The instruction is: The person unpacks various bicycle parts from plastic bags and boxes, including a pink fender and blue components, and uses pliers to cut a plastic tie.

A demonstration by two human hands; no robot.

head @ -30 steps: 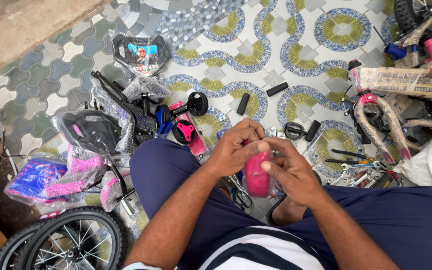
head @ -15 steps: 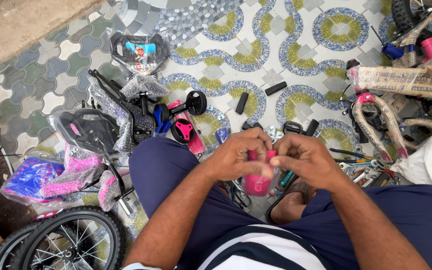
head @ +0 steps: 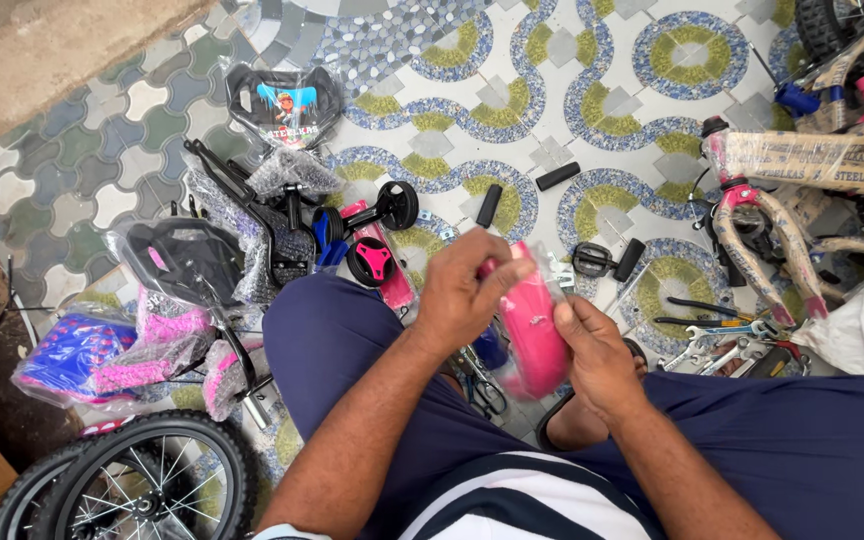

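A curved pink plastic bicycle part (head: 534, 325), wrapped in clear plastic film, is held upright above my lap. My left hand (head: 464, 290) grips its upper end, fingers closed over the top. My right hand (head: 594, 352) holds its lower right side and the loose film. My legs in dark blue trousers (head: 352, 350) spread out beneath, above a patterned tiled floor.
Wrapped bicycle parts lie at left: a black saddle (head: 187, 262), small training wheels (head: 372, 260), a blue and pink bundle (head: 82, 355). A spoked wheel (head: 147, 480) sits at bottom left. A pink wrapped bicycle frame (head: 772, 230) and spanners (head: 722, 335) lie at right.
The pink part has been raised and turned upright, now showing its full length. My left hand moved to its top and my right hand shifted down its side.
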